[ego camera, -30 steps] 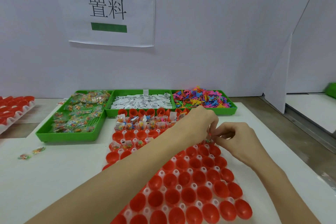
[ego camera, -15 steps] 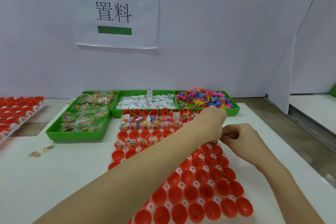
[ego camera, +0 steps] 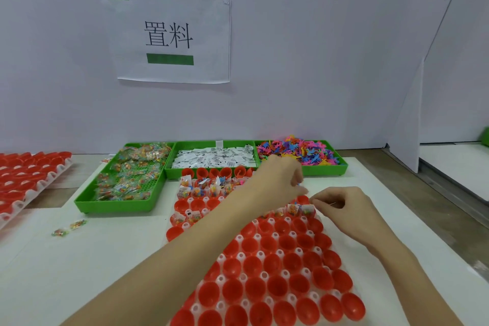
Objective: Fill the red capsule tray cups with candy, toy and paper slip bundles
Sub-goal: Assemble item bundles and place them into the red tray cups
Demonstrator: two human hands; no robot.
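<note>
The red capsule tray (ego camera: 267, 262) lies in front of me, and most of its cups hold nothing. Bundles of candy, toy and paper slip (ego camera: 206, 186) fill the far rows, and a few more bundles (ego camera: 299, 210) sit at the right end of the third row. My left hand (ego camera: 277, 180) hovers over those cups, seen from the back, its fingers curled down round a small blue piece. Just right of it, my right hand (ego camera: 341, 206) pinches the top of the rightmost bundle with thumb and forefinger.
Three green bins stand behind the tray: candy packets (ego camera: 127, 177), white paper slips (ego camera: 214, 157) and coloured toys (ego camera: 299, 152). A second tray of red cups (ego camera: 26, 174) sits at the far left. Two loose candy packets (ego camera: 68, 227) lie on the white table.
Both hands have drawn slightly apart and shifted toward the right end of the third row, where bundles now show in the cups. The view has tilted a little.
</note>
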